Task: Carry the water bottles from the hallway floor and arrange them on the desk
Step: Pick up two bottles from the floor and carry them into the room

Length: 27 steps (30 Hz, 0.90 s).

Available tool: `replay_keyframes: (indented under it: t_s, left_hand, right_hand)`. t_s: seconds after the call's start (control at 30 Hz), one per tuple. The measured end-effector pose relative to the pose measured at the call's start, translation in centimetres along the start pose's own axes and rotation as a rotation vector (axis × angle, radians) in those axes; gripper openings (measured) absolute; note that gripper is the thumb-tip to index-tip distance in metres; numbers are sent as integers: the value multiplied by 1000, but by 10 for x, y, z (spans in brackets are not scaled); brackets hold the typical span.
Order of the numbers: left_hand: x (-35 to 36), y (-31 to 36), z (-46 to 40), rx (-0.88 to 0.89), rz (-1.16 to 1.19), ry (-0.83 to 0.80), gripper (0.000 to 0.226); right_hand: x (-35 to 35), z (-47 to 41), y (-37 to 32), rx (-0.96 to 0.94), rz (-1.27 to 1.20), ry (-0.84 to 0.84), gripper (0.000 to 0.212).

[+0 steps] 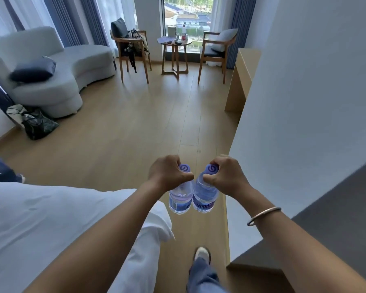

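Note:
Two clear water bottles with purple caps hang side by side over the wooden floor, touching each other. My left hand (168,173) grips the left bottle (180,198) by its neck, just under the cap. My right hand (224,173) grips the right bottle (205,197) the same way. A light wooden desk (244,72) stands ahead on the right, against the white wall, and only its near end shows.
A white bed (51,218) lies close on my left and a white wall corner (304,123) on my right, with a floor strip between. Ahead stand a grey sofa (57,70), two wooden chairs, a small round table (174,42) by the window, and bags (36,123) on the floor.

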<state>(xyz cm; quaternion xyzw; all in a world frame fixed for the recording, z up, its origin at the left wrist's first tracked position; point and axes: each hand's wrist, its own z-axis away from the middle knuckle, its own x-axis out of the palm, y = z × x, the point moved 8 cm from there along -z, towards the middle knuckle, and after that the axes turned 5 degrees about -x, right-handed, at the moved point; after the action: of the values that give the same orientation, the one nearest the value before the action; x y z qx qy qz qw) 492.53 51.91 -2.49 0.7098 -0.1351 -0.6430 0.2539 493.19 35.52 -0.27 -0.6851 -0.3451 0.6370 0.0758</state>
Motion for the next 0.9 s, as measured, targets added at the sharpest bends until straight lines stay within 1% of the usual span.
replay_keyframes:
  t_s: [0.13,0.47,0.67,0.9]
  left_hand:
    - [13,-7,-78,-22,5,-2,42]
    - [52,-14,-273,-95,6,-24,43]
    - [57,-7,-365,-104,23,-9,40]
    - [71,0,-486,-53,16,-47,40]
  right_hand:
    - [16,-74,26,3,-13,-20,23]
    - [55,-254,107,48,-42,-144,19]
    - [54,-345,139,83,-21,-128,22]
    - [47,-456,177,145,-9,-79,24]
